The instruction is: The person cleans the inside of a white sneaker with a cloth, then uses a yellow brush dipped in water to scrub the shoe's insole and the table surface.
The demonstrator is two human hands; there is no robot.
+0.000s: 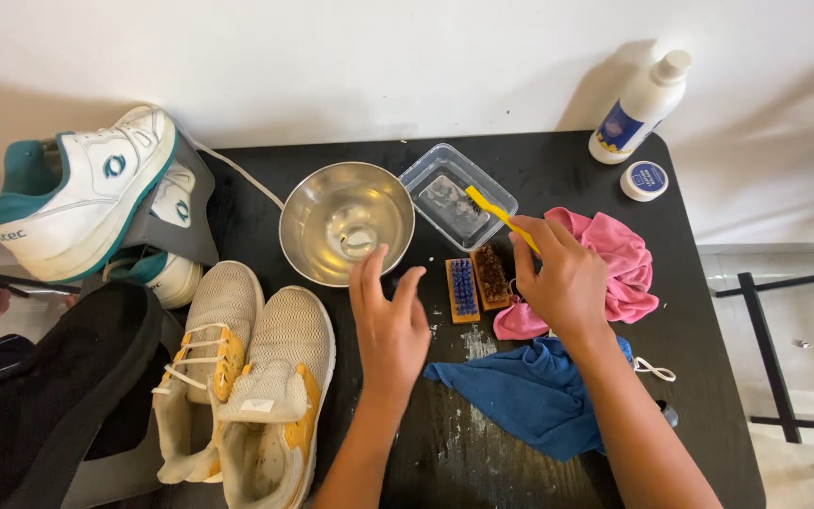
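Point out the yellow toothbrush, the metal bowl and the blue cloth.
yellow toothbrush (488, 206), head view, on the handle just above the right hand.
metal bowl (332, 212), head view, on its inner wall.
blue cloth (529, 391), head view, on the middle of the cloth.

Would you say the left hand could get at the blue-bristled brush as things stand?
Probably yes: the left hand hovers open beside the blue-bristled brush, which lies uncovered on the black table, with nothing lying between them.

Our right hand (565, 278) grips yellow toothbrush (499, 214) over clear plastic tub (418, 176); our left hand (390, 325) hovers, fingers (369, 269) spread, beside steel bowl (305, 221) on black counter (699, 377).
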